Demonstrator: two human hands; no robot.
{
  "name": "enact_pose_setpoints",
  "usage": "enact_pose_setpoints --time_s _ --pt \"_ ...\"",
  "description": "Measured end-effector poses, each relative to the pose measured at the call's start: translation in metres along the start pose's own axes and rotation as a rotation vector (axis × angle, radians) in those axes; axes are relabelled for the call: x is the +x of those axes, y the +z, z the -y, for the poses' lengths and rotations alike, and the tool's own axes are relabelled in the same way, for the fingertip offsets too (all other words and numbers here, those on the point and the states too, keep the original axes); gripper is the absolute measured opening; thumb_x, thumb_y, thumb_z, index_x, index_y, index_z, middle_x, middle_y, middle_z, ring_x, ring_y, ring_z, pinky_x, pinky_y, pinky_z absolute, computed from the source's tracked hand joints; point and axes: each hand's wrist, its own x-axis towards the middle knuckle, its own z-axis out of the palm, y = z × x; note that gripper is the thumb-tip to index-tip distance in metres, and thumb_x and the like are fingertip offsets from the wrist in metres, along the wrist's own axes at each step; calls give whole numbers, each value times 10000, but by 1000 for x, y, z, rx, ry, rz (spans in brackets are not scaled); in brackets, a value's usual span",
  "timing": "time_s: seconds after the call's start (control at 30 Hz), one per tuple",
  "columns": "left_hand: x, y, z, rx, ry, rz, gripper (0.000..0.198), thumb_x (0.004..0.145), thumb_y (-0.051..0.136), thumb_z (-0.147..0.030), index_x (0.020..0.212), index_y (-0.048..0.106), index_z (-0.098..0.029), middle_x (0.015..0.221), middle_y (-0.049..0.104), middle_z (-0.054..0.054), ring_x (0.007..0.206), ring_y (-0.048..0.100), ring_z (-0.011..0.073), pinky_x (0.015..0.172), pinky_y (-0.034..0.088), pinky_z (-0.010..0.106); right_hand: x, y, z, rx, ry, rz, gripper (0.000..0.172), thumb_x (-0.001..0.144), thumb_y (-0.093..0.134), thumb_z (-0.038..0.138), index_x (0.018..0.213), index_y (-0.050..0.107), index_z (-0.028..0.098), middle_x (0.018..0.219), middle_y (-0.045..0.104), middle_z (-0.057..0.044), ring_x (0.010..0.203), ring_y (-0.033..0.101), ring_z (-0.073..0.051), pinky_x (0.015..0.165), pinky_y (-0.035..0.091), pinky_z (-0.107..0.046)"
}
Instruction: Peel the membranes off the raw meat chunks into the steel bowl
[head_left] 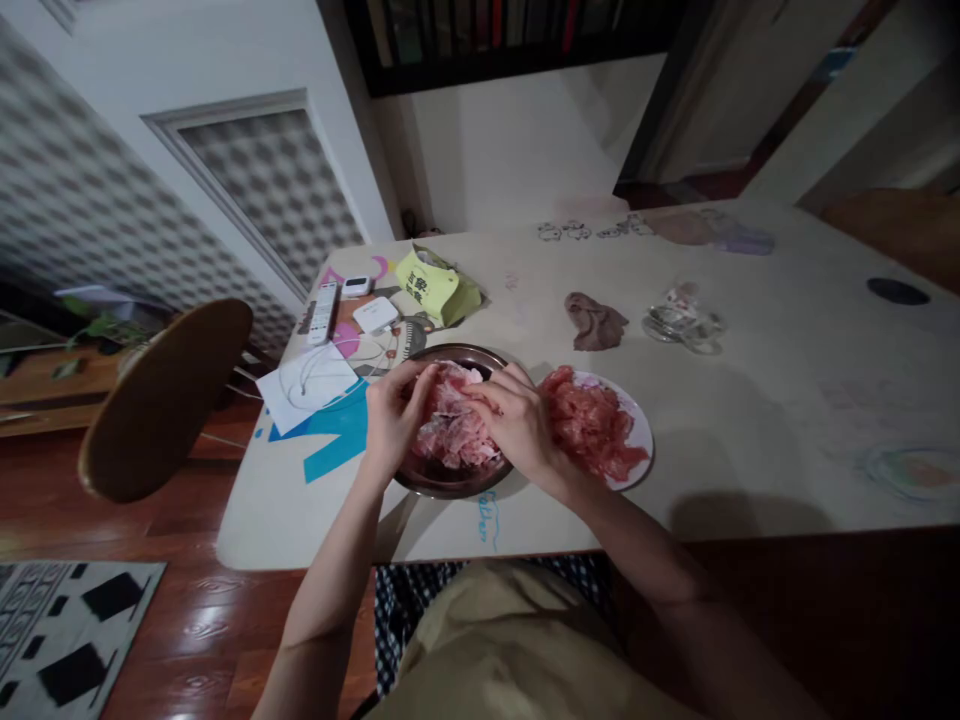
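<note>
Both hands are over a round metal bowl [450,490] holding pale pink raw meat [457,440] in slices, some whitish as if frosted. My left hand [396,410] grips a piece of this meat between thumb and fingers at the bowl's left side. From the right, my right hand [521,418] has its fingers closed on the same piece, near the bowl's middle. Against the bowl's right side is a white plate [643,440] with a heap of redder raw meat slices [589,425]. My fingers partly hide the held piece.
Behind the bowl lies a yellow-green packet [436,285]. A white remote [322,312], a small white box [376,315], a cable and blue paper [337,430] are at left. A brown cloth [594,322] and a clear glass item [682,322] lie beyond the plate.
</note>
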Motion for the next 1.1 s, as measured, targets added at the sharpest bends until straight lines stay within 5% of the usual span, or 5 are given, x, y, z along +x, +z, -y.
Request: enact_pose_setpoints --time_s 0.33,0.53,0.7,0.9,1.1 --pt "-9 0 15 9 143 -119 278 1049 503 -303 1117 746 -185 1058 797 63 915 756 150 826 574 234 5 21 10 -13 73 109 211 865 706 88 984 771 249 961 772 -28 975 666 -232 891 545 -392" --pt "-13 0 14 -29 147 -135 257 1044 516 -278 1120 745 -189 1047 801 50 889 763 134 793 570 203 8 11 22 84 58 -10 155 940 676 182 1064 751 240 993 778 -37 971 683 -211 915 561 -378" --pt "-17 4 -2 -20 181 -118 255 1042 524 -282 1123 750 -196 1048 806 51 894 773 140 818 594 213 2 -3 26 -69 -57 -99 196 934 696 184 1105 747 265 979 793 -26 973 711 -214 934 534 -399" --pt "-26 30 -35 -11 331 -64 224 1026 555 -208 1155 737 -188 981 818 35 711 760 91 696 579 148 -26 -35 6 -229 -212 -214 376 945 662 130 1272 688 313 1026 813 15 981 769 -185 1050 496 -383" --pt "-34 73 -66 -80 352 78 210 1017 564 -164 1172 705 -182 1015 814 33 819 777 96 744 579 139 -59 -78 -21 -330 -98 -330 301 922 688 102 1129 738 316 983 819 39 938 784 -171 1043 475 -368"
